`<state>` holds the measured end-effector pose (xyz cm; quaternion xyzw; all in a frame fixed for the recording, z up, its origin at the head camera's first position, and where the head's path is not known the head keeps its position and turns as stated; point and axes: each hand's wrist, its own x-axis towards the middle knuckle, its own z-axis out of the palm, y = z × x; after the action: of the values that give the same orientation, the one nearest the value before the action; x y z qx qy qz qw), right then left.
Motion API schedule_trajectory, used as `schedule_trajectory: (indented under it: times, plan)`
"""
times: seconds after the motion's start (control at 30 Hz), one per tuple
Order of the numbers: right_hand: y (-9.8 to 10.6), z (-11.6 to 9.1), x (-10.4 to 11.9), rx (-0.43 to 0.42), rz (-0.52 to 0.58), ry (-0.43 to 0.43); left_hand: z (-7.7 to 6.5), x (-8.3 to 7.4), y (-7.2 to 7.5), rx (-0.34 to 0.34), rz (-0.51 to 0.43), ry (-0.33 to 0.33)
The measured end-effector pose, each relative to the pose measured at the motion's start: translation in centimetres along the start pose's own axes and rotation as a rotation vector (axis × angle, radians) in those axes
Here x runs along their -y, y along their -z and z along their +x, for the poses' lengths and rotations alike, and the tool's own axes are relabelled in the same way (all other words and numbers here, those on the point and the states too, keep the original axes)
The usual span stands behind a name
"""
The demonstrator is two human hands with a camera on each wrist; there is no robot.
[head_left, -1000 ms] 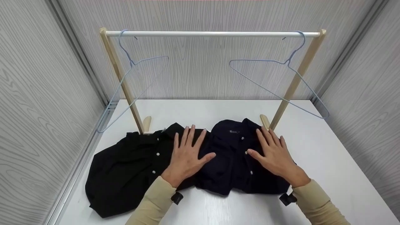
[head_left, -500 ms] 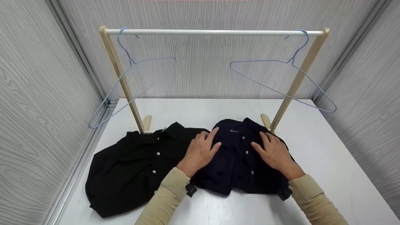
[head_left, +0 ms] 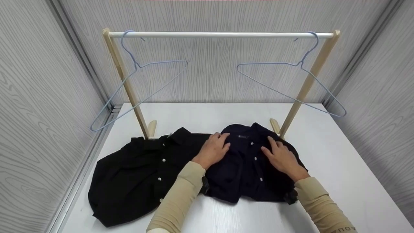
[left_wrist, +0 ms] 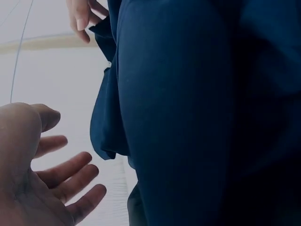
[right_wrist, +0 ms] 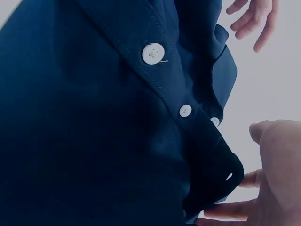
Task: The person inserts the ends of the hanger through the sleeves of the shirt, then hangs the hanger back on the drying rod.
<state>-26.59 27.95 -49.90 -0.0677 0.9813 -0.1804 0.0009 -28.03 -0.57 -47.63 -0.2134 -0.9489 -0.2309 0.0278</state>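
Note:
A navy button-up shirt lies on the white table, white buttons down its front and a label inside the collar. Over its left edge, near the shoulder, my left hand hovers with fingers loosely bent. The left wrist view shows that hand apart from the cloth, fingers spread. My right hand is over the shirt's right shoulder, fingers relaxed. From the right wrist, some fingers of that hand reach the edge of the cloth; whether they press it is unclear. A black shirt lies alongside, partly behind my left forearm.
Behind the shirts stands a rack with wooden legs and a white rail. Two blue wire hangers hang from it, a left hanger and a right hanger. Patterned wall panels enclose the white table.
My left hand has moved right, from flat across both shirts to the navy shirt's left edge, its fingers bending. The right hand has shifted only slightly. The left hanger has swung around somewhat.

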Motion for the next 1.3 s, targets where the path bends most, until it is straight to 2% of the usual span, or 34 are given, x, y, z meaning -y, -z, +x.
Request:
schedule_trajectory:
  times: [0.17, 0.3, 0.4, 0.57, 0.83, 1.07, 1.3]
  plan:
    - [-0.2, 0.0, -0.3, 0.025, 0.016, -0.004, 0.9, -0.4, -0.3, 0.106, -0.014, 0.009]
    - [-0.2, 0.0, -0.7, 0.029, 0.064, -0.008, 1.5, -0.4, -0.5, 0.164, 0.022, 0.028]
    - [-0.4, -0.1, -1.0, -0.004, 0.107, -0.001, 1.8, -0.3, -0.8, 0.203, 0.050, 0.053]
    - [-0.6, 0.0, -1.2, -0.115, 0.170, 0.045, 2.1, 0.0, -1.4, 0.247, 0.089, 0.108]
    - [-0.5, -0.2, -1.4, -0.298, 0.176, 0.134, 2.3, 0.0, -2.2, 0.200, 0.156, 0.109]
    - [-0.1, -0.4, -1.4, -0.437, 0.191, 0.156, 2.1, 0.3, -2.1, 0.161, 0.079, 0.159]
    - [0.0, -0.4, -1.2, -0.475, 0.249, 0.147, 1.4, 0.8, -1.6, 0.040, -0.062, 0.154]
